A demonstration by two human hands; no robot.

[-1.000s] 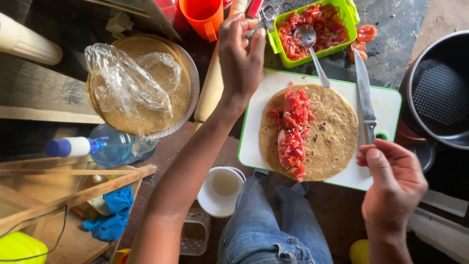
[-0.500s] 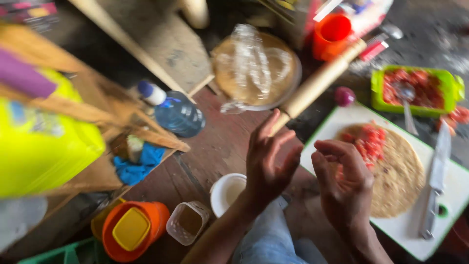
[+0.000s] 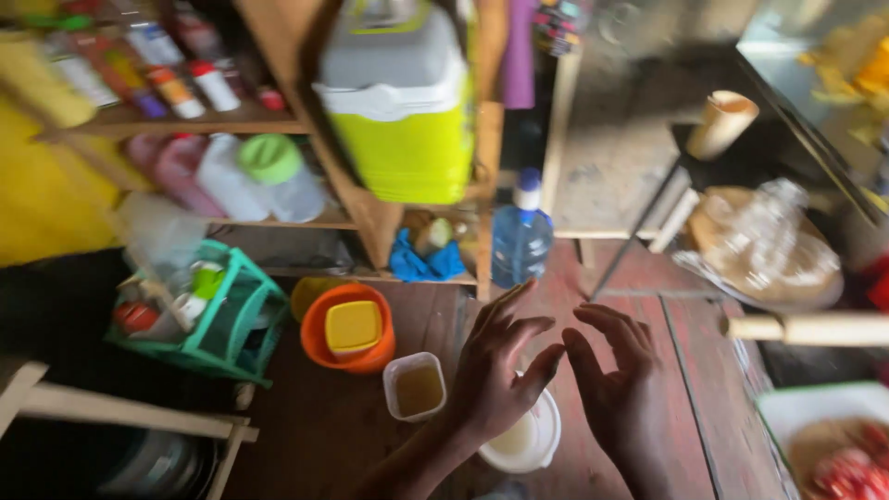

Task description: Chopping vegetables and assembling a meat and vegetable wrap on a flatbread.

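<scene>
a: left hand [image 3: 500, 370], what state?
b: open, fingers spread and slightly curled, gripping nothing. held palm toward the right hand [image 3: 616, 380], thumbs nearly meeting.

a: and the right?
b: open too, fingers apart and bent, empty. set just beside the left, a narrow gap between the palms.

a: below the hands?
b: white cup [image 3: 526, 435] under the left wrist, partly hidden by it, pale liquid inside. no contact to be seen.

a: left of the left hand?
b: small clear tub [image 3: 415, 387] with yellowish liquid, close by. further out, orange bowl [image 3: 347, 329] with a yellow lid in it, then a green basket [image 3: 227, 315] of small bottles.

a: ahead of the fingertips?
b: plastic water bottle [image 3: 520, 231], blue cap, upright, near a blue cloth [image 3: 424, 264] on the low shelf. above that, a lime and white cooler box [image 3: 403, 102].

a: right of the right hand?
b: wooden rolling pin [image 3: 806, 329], well apart. beyond it a plate of flatbreads under clear plastic [image 3: 769, 245]. low in the corner, white board with a flatbread and chopped tomato [image 3: 847, 454].
</scene>
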